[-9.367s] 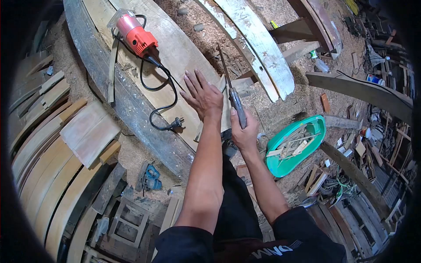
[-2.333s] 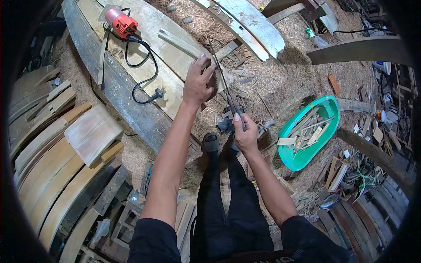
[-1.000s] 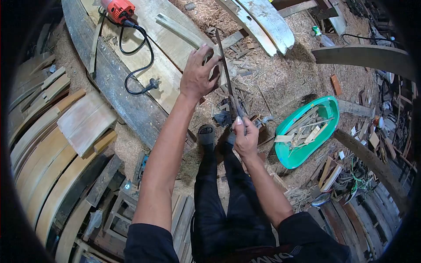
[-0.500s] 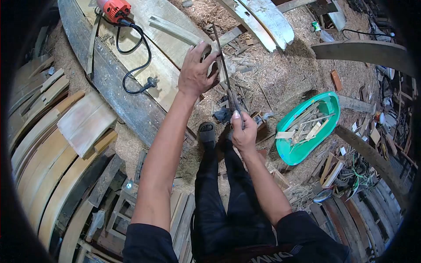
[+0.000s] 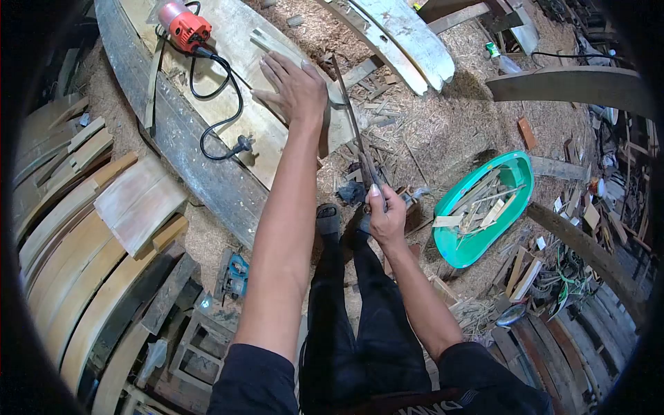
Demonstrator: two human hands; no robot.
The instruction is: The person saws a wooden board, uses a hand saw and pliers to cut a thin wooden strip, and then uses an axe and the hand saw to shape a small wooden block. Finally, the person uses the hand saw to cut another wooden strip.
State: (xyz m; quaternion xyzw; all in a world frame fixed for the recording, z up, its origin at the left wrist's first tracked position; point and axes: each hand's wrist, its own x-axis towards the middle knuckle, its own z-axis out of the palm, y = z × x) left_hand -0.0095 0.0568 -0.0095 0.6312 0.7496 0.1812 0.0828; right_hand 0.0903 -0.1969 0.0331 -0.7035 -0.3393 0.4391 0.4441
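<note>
In my right hand [image 5: 387, 214] is the grip of a long, thin, dark machete [image 5: 352, 114], thumb laid along the top. The blade points away from me, past the near end of the plank. My left hand [image 5: 297, 86] lies with fingers spread over a narrow wooden strip [image 5: 261, 38] on the wide pale plank [image 5: 238, 21]. The hand and forearm hide most of the strip. The blade's edge runs close to the right of the left hand, apart from its fingers.
A red power tool [image 5: 185, 29] with a black cord sits on the plank. At right stands a green tub [image 5: 460, 252] of wood scraps. A blue power tool [image 5: 237, 275] lies by my left arm. Curved boards [image 5: 97, 242] are stacked at left; shavings cover the floor.
My left hand has opened from its curled grip at the strip's near end and slid up and left, lying flat over it. My right hand keeps the machete almost in place.
</note>
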